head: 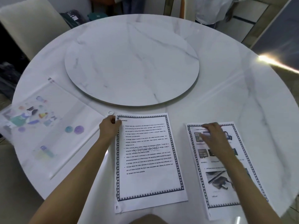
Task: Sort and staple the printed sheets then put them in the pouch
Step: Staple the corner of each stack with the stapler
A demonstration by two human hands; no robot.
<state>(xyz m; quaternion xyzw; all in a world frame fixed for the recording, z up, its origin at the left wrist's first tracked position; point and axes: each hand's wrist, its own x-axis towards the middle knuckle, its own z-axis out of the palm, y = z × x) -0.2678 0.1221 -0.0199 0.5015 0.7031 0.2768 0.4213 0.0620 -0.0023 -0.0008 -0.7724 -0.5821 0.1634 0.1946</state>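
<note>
Two piles of printed sheets with dark patterned borders lie at the near edge of the table. The text sheet headed STORAGE (148,159) is in the middle; my left hand (110,126) pinches its top left corner. The picture sheets (221,172) lie to the right, and my right hand (213,136) rests flat on their upper part, fingers spread and blurred. A translucent zip pouch (48,125) with colourful cartoon prints lies flat on the left, its ring pull (110,113) just above my left hand. No stapler is visible.
The round white marble table (234,97) carries a raised turntable (131,62) at its centre. A cream chair (29,25) stands at the far left. A person in a white top (210,8) stands beyond the far edge.
</note>
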